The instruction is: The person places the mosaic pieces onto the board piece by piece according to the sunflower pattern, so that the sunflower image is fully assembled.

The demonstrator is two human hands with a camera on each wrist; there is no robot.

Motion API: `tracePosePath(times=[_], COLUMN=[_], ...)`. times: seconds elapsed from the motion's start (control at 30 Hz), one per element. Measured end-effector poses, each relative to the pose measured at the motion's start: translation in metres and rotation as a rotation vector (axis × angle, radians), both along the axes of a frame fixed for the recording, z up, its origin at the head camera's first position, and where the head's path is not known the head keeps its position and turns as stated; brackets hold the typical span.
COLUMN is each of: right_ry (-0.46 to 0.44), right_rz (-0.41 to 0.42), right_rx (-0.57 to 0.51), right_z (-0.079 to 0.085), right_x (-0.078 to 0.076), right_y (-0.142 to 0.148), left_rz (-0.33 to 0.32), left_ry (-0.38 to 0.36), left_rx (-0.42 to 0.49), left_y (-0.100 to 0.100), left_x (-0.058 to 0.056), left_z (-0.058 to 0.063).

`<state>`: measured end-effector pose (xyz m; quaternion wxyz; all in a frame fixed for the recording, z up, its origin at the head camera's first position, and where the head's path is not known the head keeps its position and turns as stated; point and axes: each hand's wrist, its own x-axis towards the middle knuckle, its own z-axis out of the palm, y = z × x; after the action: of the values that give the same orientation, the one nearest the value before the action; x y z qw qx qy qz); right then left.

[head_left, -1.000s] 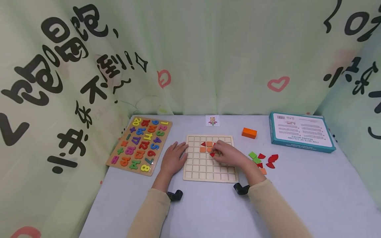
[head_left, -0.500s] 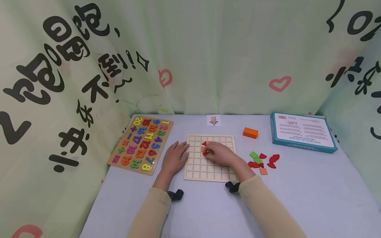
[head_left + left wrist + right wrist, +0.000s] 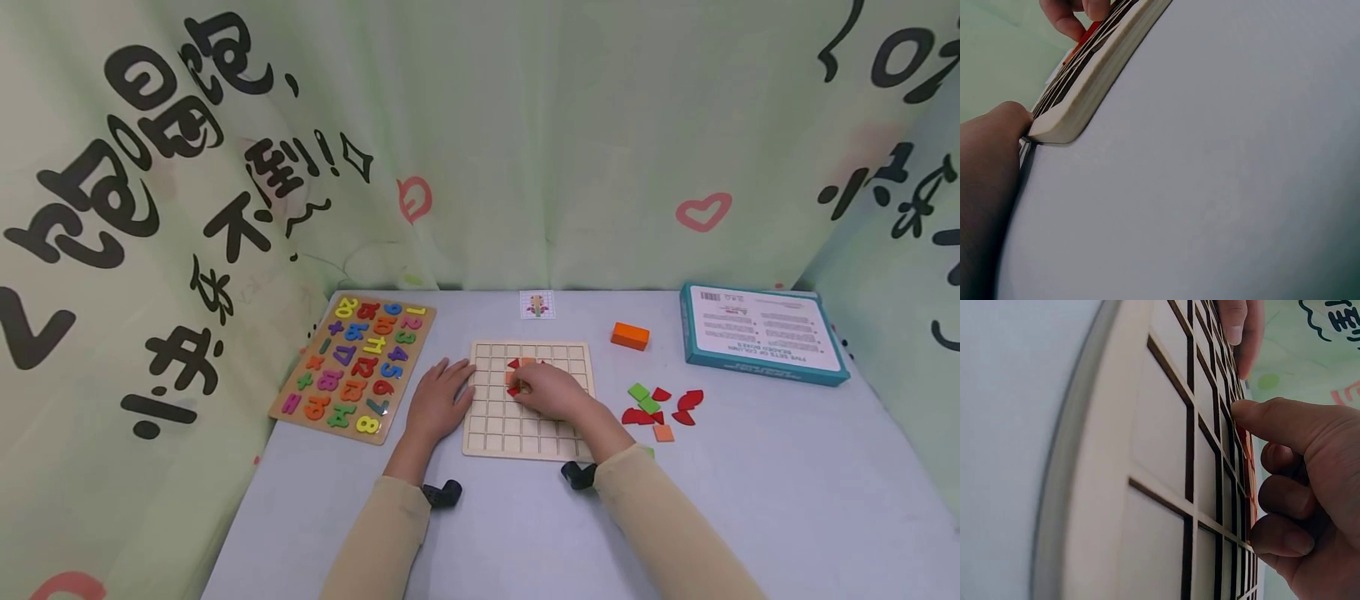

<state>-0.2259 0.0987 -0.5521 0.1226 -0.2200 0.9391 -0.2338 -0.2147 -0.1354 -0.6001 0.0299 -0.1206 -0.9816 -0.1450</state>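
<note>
A pale wooden grid board (image 3: 491, 429) lies flat on the table. My left hand (image 3: 437, 398) rests at its left edge with fingers extended, fingertips touching the rim. Over the upper middle of the board, my right hand (image 3: 551, 392) has its fingers curled, and thumb and fingertips pinch a small red piece (image 3: 512, 390) at a cell. Beside these fingertips sit orange squares (image 3: 510, 377) and another red piece (image 3: 513, 363), partly covered by the hand. In the right wrist view, the thumb (image 3: 1266, 419) reaches down to the red piece (image 3: 1241, 432).
Loose red, green and orange pieces (image 3: 648, 405) lie right of the board. Behind them are an orange block (image 3: 630, 336) and a teal box (image 3: 765, 333). A small pattern card (image 3: 537, 305) lies behind the board. A number puzzle (image 3: 352, 367) lies at left.
My right hand has moved left across the board, carrying the red piece to a cell further left. More loose pieces at right are uncovered. The left hand stays in place.
</note>
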Motion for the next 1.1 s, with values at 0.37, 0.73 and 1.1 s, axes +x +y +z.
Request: tracePosePath(times=[0.37, 0.73, 1.1], right_ry=[0.016, -0.024, -0.036], right_rz=[-0.032, -0.088, -0.175], right_rx=[0.020, -0.004, 0.008], right_z=[-0.001, 0.012, 0.030], right_x=[0.002, 0.012, 0.030], right_y=[-0.001, 0.014, 0.085], left_rz=[0.002, 0.006, 0.007], left_ry=[0.000, 0.011, 0.000], left_rx=[-0.008, -0.009, -0.023], left_y=[0.001, 0.001, 0.001], left_x=[-0.001, 0.002, 0.001], left_z=[-0.001, 0.002, 0.001])
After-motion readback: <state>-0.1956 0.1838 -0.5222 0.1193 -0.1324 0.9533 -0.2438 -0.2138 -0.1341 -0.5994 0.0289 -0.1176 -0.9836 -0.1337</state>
